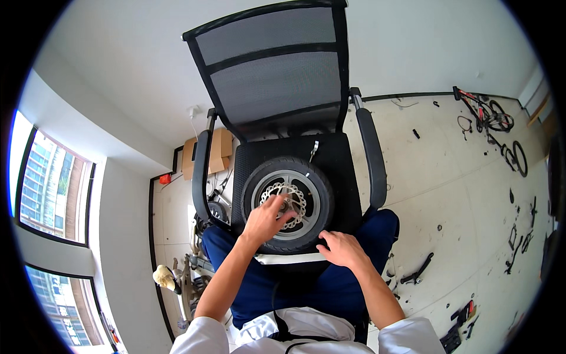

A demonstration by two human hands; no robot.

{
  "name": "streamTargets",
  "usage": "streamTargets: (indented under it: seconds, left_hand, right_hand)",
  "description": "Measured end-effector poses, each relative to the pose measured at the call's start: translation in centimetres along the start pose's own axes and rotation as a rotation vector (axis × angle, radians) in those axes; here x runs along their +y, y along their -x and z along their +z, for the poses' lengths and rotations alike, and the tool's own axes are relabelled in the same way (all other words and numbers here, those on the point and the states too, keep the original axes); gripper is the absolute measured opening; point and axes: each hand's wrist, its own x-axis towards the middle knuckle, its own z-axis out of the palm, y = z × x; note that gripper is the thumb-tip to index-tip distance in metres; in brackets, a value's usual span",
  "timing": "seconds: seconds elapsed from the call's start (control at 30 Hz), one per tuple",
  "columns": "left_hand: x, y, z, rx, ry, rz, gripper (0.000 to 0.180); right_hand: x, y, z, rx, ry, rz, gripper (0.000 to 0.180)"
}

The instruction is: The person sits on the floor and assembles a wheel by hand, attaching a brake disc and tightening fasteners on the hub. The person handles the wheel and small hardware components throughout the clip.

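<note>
Head view: left hand (265,219) on wheel (288,204) hub.

A small wheel (288,203) lies flat on the black chair seat (345,177); at three o'clock, tools (417,270) and bicycle parts (512,154) litter the floor (448,194).

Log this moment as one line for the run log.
left hand: fingers on brake disc | right hand: on tyre edge | small wheel flat on office chair seat

A makeshift bike workshop: dismantled bicycle (492,127) and scattered tools (417,271) on the floor (436,194).
</note>
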Motion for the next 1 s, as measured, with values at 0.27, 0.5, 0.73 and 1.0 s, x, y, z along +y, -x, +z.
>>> streamTargets:
  seconds: [0.27,0.5,0.73,1.0]
  left_hand:
    - [-3.0,3.7,0.2,0.106,0.008,0.074,0.015]
    - [-0.6,1.6,-0.4,0.087,0.067,-0.037,0.038]
    - [0.1,-0.6,0.0,0.042,0.078,0.132,0.016]
    - [-0.4,0.2,0.2,0.100,0.114,-0.062,0.013]
  right_hand:
    - [-0.2,-0.3,-0.6,-0.020,-0.034,0.029,0.034]
    - [-0.5,-0.2,0.2,-0.032,0.012,0.015,0.035]
    - [-0.2,-0.2,0.1,-0.015,-0.010,0.010,0.036]
    - [-0.1,0.0,0.2,0.014,-0.016,-0.033,0.034]
